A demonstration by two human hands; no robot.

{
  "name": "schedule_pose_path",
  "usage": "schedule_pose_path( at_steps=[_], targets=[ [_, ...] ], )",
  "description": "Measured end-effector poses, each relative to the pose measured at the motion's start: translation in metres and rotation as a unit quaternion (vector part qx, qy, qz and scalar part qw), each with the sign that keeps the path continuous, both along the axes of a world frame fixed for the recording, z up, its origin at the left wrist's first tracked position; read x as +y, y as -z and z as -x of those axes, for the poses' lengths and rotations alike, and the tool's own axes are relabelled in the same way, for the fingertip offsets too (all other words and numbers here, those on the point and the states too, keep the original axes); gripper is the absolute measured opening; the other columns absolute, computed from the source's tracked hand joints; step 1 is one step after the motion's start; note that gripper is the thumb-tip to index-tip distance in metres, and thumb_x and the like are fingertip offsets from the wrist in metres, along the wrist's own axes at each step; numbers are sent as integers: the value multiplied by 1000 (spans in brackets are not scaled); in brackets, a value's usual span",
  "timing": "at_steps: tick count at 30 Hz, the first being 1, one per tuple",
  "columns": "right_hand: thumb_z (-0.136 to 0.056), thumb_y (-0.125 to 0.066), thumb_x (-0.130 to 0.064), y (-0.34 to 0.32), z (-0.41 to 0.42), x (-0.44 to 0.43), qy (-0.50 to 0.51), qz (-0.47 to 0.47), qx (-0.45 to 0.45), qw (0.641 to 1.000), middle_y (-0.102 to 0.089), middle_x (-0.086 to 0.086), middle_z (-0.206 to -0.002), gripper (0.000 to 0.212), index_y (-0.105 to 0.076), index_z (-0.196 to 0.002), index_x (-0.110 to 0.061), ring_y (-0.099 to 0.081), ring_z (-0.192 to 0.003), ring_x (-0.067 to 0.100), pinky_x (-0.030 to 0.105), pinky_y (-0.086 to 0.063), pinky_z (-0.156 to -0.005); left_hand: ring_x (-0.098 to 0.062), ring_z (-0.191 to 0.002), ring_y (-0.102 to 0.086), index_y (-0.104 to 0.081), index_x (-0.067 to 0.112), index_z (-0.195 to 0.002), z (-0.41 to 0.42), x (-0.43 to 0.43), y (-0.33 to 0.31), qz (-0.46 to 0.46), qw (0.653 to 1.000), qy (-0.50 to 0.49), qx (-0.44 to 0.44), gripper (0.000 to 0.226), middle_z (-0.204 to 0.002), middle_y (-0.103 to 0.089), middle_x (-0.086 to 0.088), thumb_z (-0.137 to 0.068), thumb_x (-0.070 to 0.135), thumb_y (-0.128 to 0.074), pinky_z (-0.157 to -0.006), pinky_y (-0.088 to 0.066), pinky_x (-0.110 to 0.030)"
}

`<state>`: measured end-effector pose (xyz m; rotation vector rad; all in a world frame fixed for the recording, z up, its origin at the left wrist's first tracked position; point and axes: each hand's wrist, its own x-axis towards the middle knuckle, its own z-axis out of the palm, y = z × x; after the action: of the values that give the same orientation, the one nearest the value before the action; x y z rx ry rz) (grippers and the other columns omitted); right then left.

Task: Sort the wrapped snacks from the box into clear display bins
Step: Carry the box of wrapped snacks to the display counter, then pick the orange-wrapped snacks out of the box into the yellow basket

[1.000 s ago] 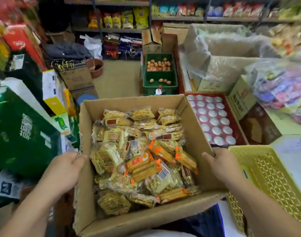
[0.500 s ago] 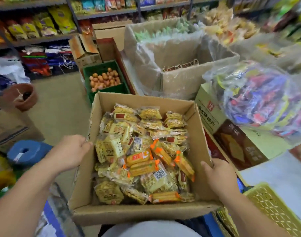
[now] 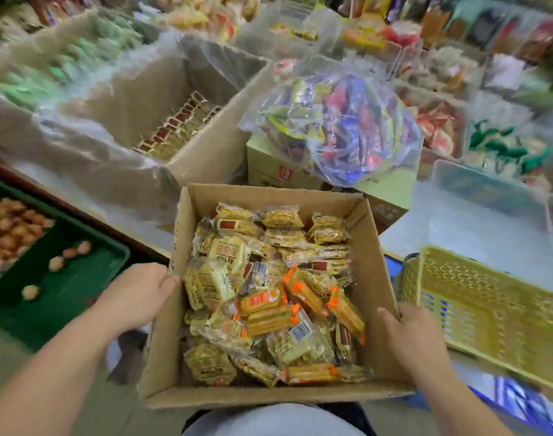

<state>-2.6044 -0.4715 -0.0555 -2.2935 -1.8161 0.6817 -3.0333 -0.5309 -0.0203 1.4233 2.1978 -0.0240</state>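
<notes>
Notably, far bins [image 3: 451, 121] blur. Left hand [image 3: 137, 294], right hand [image 3: 410, 335] clasp box [image 3: 374, 272] walls, thumbs inside, fingers hidden outside. Box runs near-to-far.

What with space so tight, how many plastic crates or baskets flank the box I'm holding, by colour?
Green crate: 1
Yellow basket: 1
Total: 2, one on each side of the cardboard box.

Green crate [image 3: 64, 294] left, round tan items [image 3: 5, 228] inside, perhaps eggs; yellow basket [image 3: 489, 309] right; bag of colourful packets [image 3: 341, 127] behind.
</notes>
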Motion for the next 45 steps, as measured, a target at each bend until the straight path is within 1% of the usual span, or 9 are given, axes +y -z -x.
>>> schedule_pose_path(
  at_steps=[15, 19, 21, 23, 25, 29, 36, 42, 45],
  targets=[
    [-100, -58, -32, 15, 46, -21, 125, -24, -4, 992, -46, 0, -56, 48, -37, -59, -17, -41, -51, 13, 29, -20, -46, -32, -81, -57, -61, 8, -84, 19, 152, 29, -27, 997, 53, 42, 35, -84, -60, -10, -107, 32, -49, -73, -48, -40],
    [-100, -58, -32, 19, 48, -25, 139, -20, 20, 990, -45, 0, -57, 46, -38, -61, -18, -43, -51, 15, 31, -24, -46, -35, -84, -58, -58, 11, -87, 7, 141, 22, -156, 985, 30, 72, 28, -93, -63, -12, -99, 36, -63, -70, -52, -44],
    [-100, -59, -32, 15, 48, -25, 126, -22, 34, 991, -56, 1, -70, 31, -51, -73, -19, -51, -62, 17, 34, -40, -52, -33, -94, -59, -62, 13, -102, -16, 124, 11, -289, 950, 79, 85, 34, -103, -63, -8, -89, 43, -72, -76, -53, -46],
    [-96, -64, -33, 9, 51, -26, 110, -40, 33, 993, -62, 3, -106, 23, -63, -117, -21, -57, -94, 21, 40, -51, -81, -21, -98, -57, -60, 21, -112, -50, 106, 2, -331, 923, 192, 30, 49, -106, -59, 3, -81, 56, -74, -79, -50, -39],
    [-91, -70, -34, 2, 57, -28, 63, -109, -6, 992, -53, 2, -125, 57, -50, -143, -21, -47, -117, 22, 38, -42, -100, -14, -116, -54, -49, 28, -135, -81, 98, 9, -209, 929, 301, -42, 75, -126, -56, 9, -76, 69, -72, -94, -49, -35],
    [-89, -72, -37, -9, 76, -24, -98, -160, 10, 982, -51, -6, -125, 53, -56, -138, -24, -46, -118, 14, 29, -42, -98, -22, -151, -31, -16, 26, -162, -99, 116, 40, 14, 921, 388, -18, 112, -166, -28, 1, -77, 61, -80, -120, -37, -43],
    [-96, -64, -39, 17, 96, -8, -119, 80, 8, 990, -37, -1, -147, 78, -19, -159, -27, -42, -133, 22, 36, -43, -108, -21, -125, -50, -48, 18, -140, -95, 131, 68, 51, 907, 417, 19, 71, -134, -49, -1, -80, 37, -82, -104, -49, -38],
    [-94, -60, -20, 30, 102, 0, -120, 104, -76, 984, -55, 5, -124, 58, -35, -147, -22, -50, -112, 25, 38, -49, -96, -7, -80, -54, -50, 38, -87, -82, 112, 36, -21, 936, 312, -158, 30, -96, -50, 14, -75, 35, -77, -67, -48, -29],
    [-91, -62, -35, 22, 104, 3, -111, 55, -27, 992, -56, -3, -124, 53, -45, -140, -25, -51, -116, 20, 35, -49, -97, -8, -75, -59, -55, 42, -90, -62, 94, 20, -63, 941, 207, -260, 30, -92, -58, 11, -75, 37, -80, -62, -46, -24]
  ],
)
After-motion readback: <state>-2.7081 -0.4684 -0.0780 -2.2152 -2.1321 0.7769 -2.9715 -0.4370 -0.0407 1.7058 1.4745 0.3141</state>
